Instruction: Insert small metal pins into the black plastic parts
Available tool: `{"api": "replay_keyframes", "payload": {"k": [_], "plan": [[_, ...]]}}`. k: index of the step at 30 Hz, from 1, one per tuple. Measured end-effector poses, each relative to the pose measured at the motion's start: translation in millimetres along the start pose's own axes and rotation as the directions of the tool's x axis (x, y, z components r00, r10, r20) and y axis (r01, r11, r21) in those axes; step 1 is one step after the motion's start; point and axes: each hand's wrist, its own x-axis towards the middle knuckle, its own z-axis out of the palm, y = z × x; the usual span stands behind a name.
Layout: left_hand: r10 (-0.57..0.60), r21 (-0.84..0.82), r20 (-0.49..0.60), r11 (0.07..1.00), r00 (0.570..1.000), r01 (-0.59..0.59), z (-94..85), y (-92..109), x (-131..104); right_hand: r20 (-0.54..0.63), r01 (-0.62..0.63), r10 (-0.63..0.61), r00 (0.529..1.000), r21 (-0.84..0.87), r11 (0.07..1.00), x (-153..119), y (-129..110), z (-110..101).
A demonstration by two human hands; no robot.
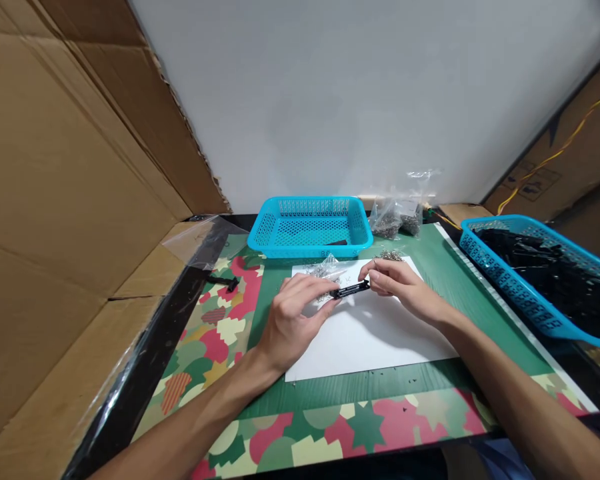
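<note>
Left hand (295, 313) pinches black part (351, 290) between thumb and fingers. Right hand (403, 287) curled at part's right end, thumb near fingertips; cannot tell if it pinches anything. Black part is between both hands, over white paper (370, 343). Clear bag (327, 268) just past left fingertips. Metal bits (391, 255) piled just behind right hand. Blue basket (310, 253) farther back, past both hands. Full basket (506, 284) well right of right hand.
</note>
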Motion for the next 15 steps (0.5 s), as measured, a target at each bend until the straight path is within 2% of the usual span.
{"api": "replay_keyframes", "payload": {"k": [5,9,12,15], "plan": [[0.000,-0.018,-0.022,1.000,1.000,0.000,-0.6,-2.7,1.4,0.042,-0.027,0.033,0.999,-0.135,0.991,3.2,5.6,-2.0],[0.008,-0.014,-0.001,1.000,1.000,-0.008,0.6,-5.7,0.8,0.063,-0.049,0.054,0.997,-0.077,0.996,8.2,13.5,-11.4],[-0.113,-0.107,0.007,0.988,0.994,0.113,1.2,-5.9,0.9,0.061,-0.056,0.056,0.997,-0.002,0.998,10.7,17.0,-16.6],[-0.269,-0.291,0.047,0.918,0.962,0.270,1.9,-3.3,1.3,0.082,-0.029,0.027,0.996,0.032,0.999,13.2,17.6,-12.9]]}}
